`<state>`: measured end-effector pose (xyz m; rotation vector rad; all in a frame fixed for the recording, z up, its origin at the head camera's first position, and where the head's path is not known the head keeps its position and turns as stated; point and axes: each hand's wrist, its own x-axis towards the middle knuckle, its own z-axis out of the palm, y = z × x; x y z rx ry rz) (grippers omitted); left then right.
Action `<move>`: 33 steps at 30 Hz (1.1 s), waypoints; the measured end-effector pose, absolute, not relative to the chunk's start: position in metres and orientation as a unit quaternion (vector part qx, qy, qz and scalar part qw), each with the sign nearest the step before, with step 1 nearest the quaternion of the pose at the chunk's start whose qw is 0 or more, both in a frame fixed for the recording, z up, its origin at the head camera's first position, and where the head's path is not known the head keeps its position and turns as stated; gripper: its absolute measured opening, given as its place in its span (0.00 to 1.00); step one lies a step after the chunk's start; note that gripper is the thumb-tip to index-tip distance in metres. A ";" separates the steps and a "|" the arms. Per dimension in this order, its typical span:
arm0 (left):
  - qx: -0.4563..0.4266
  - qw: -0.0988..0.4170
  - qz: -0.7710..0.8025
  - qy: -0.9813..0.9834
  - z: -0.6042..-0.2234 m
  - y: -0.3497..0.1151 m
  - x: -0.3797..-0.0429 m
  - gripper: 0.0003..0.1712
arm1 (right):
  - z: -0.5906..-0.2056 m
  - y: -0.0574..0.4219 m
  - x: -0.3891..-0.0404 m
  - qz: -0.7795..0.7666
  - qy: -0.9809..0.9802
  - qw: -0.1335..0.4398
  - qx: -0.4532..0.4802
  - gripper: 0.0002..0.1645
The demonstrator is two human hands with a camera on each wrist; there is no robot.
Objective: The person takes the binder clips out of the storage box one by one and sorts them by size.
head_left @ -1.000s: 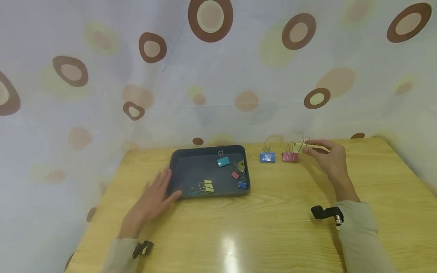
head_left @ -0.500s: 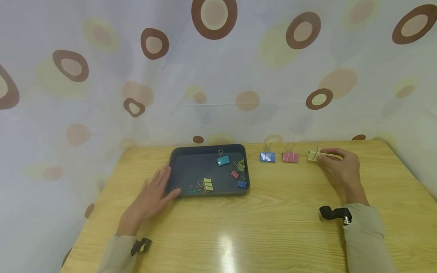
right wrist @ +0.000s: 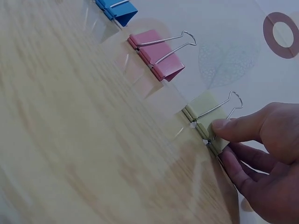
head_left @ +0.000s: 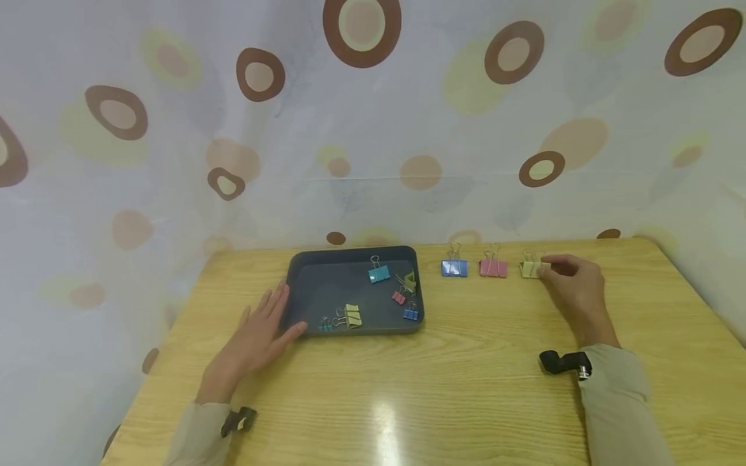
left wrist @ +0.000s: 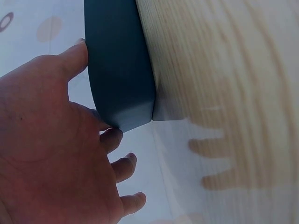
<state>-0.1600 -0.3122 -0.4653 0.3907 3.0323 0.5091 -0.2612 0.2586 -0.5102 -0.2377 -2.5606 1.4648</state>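
Between thumb and fingers my right hand (head_left: 574, 285) pinches a pale yellow binder clip (right wrist: 205, 116) at its right end, its wire handles pointing up and back. To its left a pink binder clip (head_left: 493, 268) and a blue binder clip (head_left: 454, 268) stand in a row on the wooden table. My left hand (head_left: 247, 343) rests with straight, spread fingers at the left side of a dark tray (head_left: 326, 259), thumb at the front corner. In the left wrist view the fingertips touch the tray's outer wall (left wrist: 121, 65).
In the tray lie a teal binder clip (head_left: 379, 274), a yellow one (head_left: 352, 316), a small teal one (head_left: 326, 325), a small pink one (head_left: 399, 296), a small blue one (head_left: 410, 312) and an olive one (head_left: 410, 281). A patterned curtain (head_left: 361, 162) hangs behind the table.
My right hand has moved the yellow binder clip from behind the pink one rightward and down, into line with the row. The left hand has stayed at the tray.
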 end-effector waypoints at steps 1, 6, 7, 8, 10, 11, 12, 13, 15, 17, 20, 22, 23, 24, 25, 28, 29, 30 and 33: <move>0.126 0.019 0.165 0.978 -0.467 -0.313 -0.160 0.50 | -0.510 0.258 -0.261 0.496 -0.860 0.084 -0.084 0.24; 0.127 0.024 0.166 0.978 -0.468 -0.315 -0.163 0.51 | -0.508 0.256 -0.261 0.503 -0.857 0.072 -0.089 0.25; 0.126 0.025 0.164 0.978 -0.469 -0.315 -0.163 0.51 | -0.508 0.256 -0.261 0.502 -0.857 0.071 -0.089 0.25; 0.126 0.027 0.163 0.978 -0.468 -0.315 -0.163 0.51 | -0.507 0.256 -0.261 0.502 -0.857 0.072 -0.088 0.26; 0.126 0.024 0.160 0.979 -0.468 -0.314 -0.161 0.51 | -0.506 0.257 -0.261 0.502 -0.857 0.075 -0.090 0.26; 0.126 0.023 0.158 0.979 -0.468 -0.314 -0.161 0.51 | -0.505 0.258 -0.260 0.501 -0.857 0.081 -0.089 0.27; 0.126 0.022 0.156 0.979 -0.469 -0.314 -0.160 0.50 | -0.503 0.259 -0.260 0.502 -0.856 0.088 -0.086 0.27; 0.126 0.022 0.155 0.980 -0.469 -0.314 -0.160 0.50 | -0.501 0.260 -0.260 0.506 -0.853 0.096 -0.082 0.28; 0.126 0.023 0.153 0.980 -0.469 -0.315 -0.161 0.51 | -0.498 0.262 -0.259 0.517 -0.846 0.113 -0.067 0.28; 0.128 0.024 0.155 0.979 -0.469 -0.315 -0.162 0.52 | -0.494 0.262 -0.259 0.530 -0.837 0.129 -0.044 0.27; 0.131 0.023 0.150 0.980 -0.471 -0.318 -0.165 0.52 | -0.488 0.255 -0.260 0.545 -0.827 0.133 -0.020 0.24; 0.134 0.022 0.144 0.980 -0.472 -0.320 -0.167 0.52 | -0.484 0.247 -0.260 0.542 -0.830 0.129 -0.011 0.23; 0.134 0.023 0.142 0.981 -0.472 -0.321 -0.168 0.52 | -0.482 0.242 -0.261 0.540 -0.832 0.125 -0.008 0.23; 0.133 0.023 0.137 0.981 -0.472 -0.321 -0.169 0.52 | -0.480 0.237 -0.262 0.535 -0.836 0.121 -0.002 0.24; 0.131 0.023 0.137 0.982 -0.472 -0.322 -0.169 0.52 | -0.478 0.232 -0.263 0.528 -0.841 0.118 0.004 0.25; 0.131 0.017 0.144 0.981 -0.469 -0.321 -0.169 0.52 | -0.470 0.214 -0.265 0.516 -0.848 0.113 0.037 0.26; 0.131 0.014 0.145 0.981 -0.469 -0.320 -0.169 0.52 | -0.468 0.209 -0.265 0.513 -0.850 0.112 0.047 0.26; 0.132 0.012 0.147 0.980 -0.469 -0.320 -0.170 0.51 | -0.466 0.204 -0.266 0.510 -0.851 0.111 0.057 0.25; 0.137 0.012 0.146 0.980 -0.471 -0.320 -0.174 0.52 | -0.463 0.191 -0.265 0.506 -0.853 0.103 0.076 0.23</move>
